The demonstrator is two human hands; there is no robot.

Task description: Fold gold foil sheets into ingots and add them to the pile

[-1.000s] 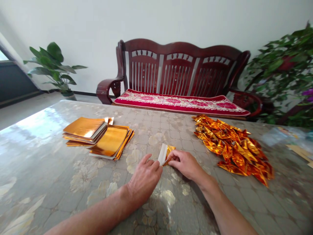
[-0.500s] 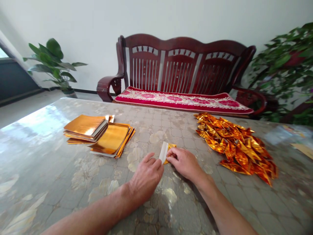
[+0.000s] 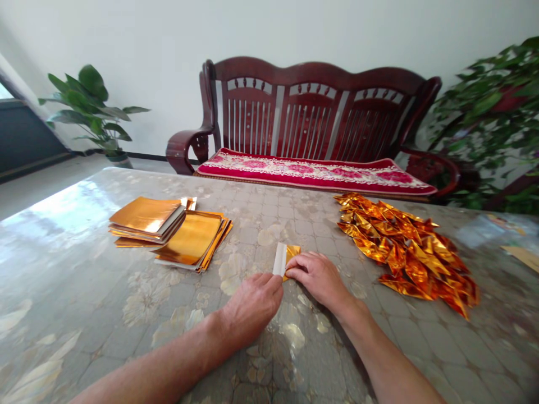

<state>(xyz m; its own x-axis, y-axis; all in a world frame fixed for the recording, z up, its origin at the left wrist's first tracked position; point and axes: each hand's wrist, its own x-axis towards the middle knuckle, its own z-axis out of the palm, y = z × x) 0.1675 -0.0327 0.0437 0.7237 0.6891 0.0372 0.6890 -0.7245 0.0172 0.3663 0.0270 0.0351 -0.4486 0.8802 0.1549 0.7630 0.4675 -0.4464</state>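
Observation:
Between my hands, at the middle of the table, is a small partly folded sheet of gold foil paper [image 3: 293, 253], with a pale strip of its back showing on the left. My left hand [image 3: 257, 297] is closed at the near left corner of the paper, fingers bunched together. My right hand [image 3: 316, 276] pinches the near right edge between thumb and forefinger. The fingers hide the paper's near end. To the left lie stacks of flat gold foil sheets [image 3: 191, 238]. On the right is a heap of folded gold foil pieces [image 3: 404, 247], pointed and crinkled.
A patterned, glossy cover lies over the table [image 3: 138, 336]. Clear plastic packaging [image 3: 497, 230] and a brown card piece [image 3: 521, 257] lie at the far right. Behind the table stands a dark wooden bench [image 3: 307, 112] with a red mat, with plants at both sides.
My left hand's raised fingers have come down and drawn together at the paper. The paper has shifted slightly left, and more of its gold side shows. My right hand has barely moved.

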